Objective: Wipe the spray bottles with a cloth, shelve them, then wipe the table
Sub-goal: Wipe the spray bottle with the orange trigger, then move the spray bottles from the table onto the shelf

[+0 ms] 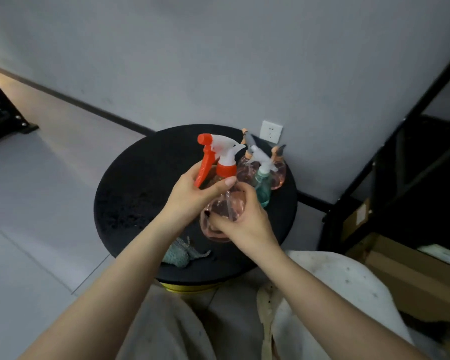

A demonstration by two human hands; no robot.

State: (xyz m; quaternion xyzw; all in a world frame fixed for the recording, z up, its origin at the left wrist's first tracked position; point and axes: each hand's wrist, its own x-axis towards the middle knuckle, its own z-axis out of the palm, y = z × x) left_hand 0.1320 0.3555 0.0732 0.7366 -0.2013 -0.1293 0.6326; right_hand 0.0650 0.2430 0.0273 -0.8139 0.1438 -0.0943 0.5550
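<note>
The left hand (192,193) has its fingers curled round the neck of the pink spray bottle (225,211), thumb lying just under the orange collar, while the right hand (240,219) wraps its fingers round the round clear body lower down. So both hands grasp the 1 bottle, which is held up off the black round surface (130,193), above its near half.

Judging by the look, the bottle is thin clear plastic: light, stiff enough to hold shape but likely to dent under a hard squeeze, and smooth, so probably slippery if wet. The neck below the collar seems the safest place to grip; the belly is better cradled than pinched.

Its long axis runs from the base, nearest the person, up and away to the white and orange trigger head (218,149). The orange nozzle points left, the trigger lever hanging beside the left fingers.

Below the left wrist a grey-green cloth (182,253) lies crumpled on the surface, touched by neither hand. Beyond the right fingers stand 3 more bottles close together: a teal bottle (263,185) and 2 pink ones (279,175) behind it.
</note>
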